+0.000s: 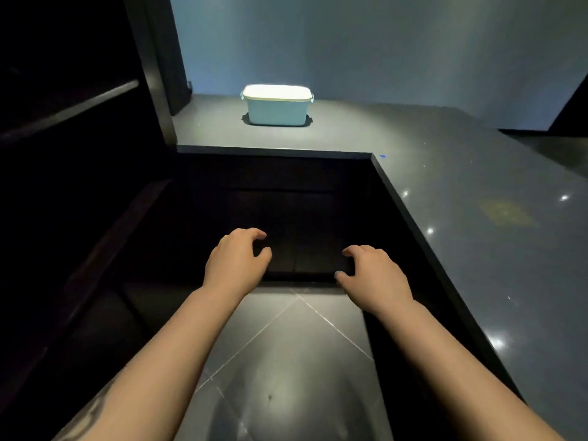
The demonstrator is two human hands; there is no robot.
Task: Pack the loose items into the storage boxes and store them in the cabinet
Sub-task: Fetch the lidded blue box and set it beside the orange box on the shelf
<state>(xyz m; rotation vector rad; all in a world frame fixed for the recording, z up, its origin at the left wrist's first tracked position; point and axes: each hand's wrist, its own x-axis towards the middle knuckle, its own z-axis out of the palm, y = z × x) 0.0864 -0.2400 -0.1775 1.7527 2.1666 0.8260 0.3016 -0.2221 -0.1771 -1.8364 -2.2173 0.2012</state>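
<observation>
Left hand (235, 259): half open, fingers curled loosely, thumb apart, nothing in it. It hangs in front of the dark cabinet front; whether the fingertips touch the panel cannot be told in this light.

Right hand (374, 276): same loose claw, empty. Thumb tip lies at or just over the bottom edge of the dark lower cabinet (286, 218); contact uncertain. The two hands are level and apart, with the cabinet face between and beyond them. Tiled floor (286, 361) below the forearms.

Beyond both hands, well apart and higher: a pale blue storage box (277, 109) with its white lid on, standing upright on the grey countertop (461, 202), close to the wall. Countertop runs on along the right of the right hand. No loose items visible.

Handling, as judgement: the box looks like rigid moulded plastic, light unless well filled, walls smooth and somewhat slippery. Small handles show at either end under the lid rim; a two-handed hold there, or palms on the short sides, seems safest. Lifting by the lid risks it popping off.
</observation>
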